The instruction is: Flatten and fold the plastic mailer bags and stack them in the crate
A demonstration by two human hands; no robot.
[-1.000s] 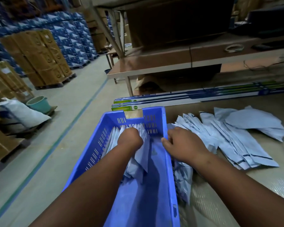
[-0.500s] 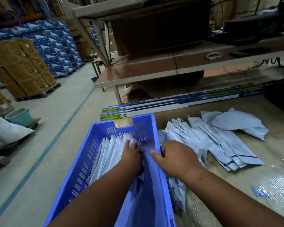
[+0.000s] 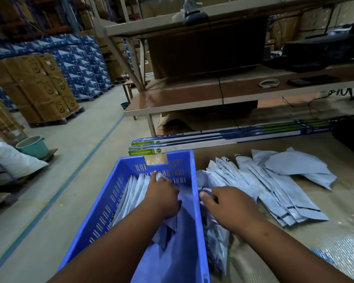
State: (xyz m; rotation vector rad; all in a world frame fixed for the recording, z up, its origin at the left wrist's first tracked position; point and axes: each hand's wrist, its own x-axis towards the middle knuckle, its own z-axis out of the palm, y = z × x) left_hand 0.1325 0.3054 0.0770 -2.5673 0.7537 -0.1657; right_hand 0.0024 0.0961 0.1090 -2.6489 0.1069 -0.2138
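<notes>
A blue plastic crate [image 3: 173,161] stands at the table's left edge. Several folded grey mailer bags [image 3: 131,193] stand upright along its left side. My left hand [image 3: 164,198] is inside the crate, closed on a folded mailer bag and pressing it against that row. My right hand [image 3: 227,209] is just outside the crate's right wall. Its fingers curl onto a mailer bag [image 3: 217,242] wedged beside the crate. A fanned pile of flat mailer bags [image 3: 274,193] lies on the table to the right, with a crumpled one [image 3: 294,163] behind it.
Long blue-and-green boxes [image 3: 233,138] lie behind the crate. A shelf rack [image 3: 213,97] rises beyond them, and a dark object [image 3: 352,137] sits at the right edge. Bubble wrap [image 3: 345,254] covers the near right of the table. On the floor to the left are a teal bucket [image 3: 32,146], a white sack [image 3: 12,163] and palletised cartons [image 3: 39,88].
My left hand has pushed further toward the crate's far wall with the bag. My right hand has left the crate's rim and come down on the bags outside it.
</notes>
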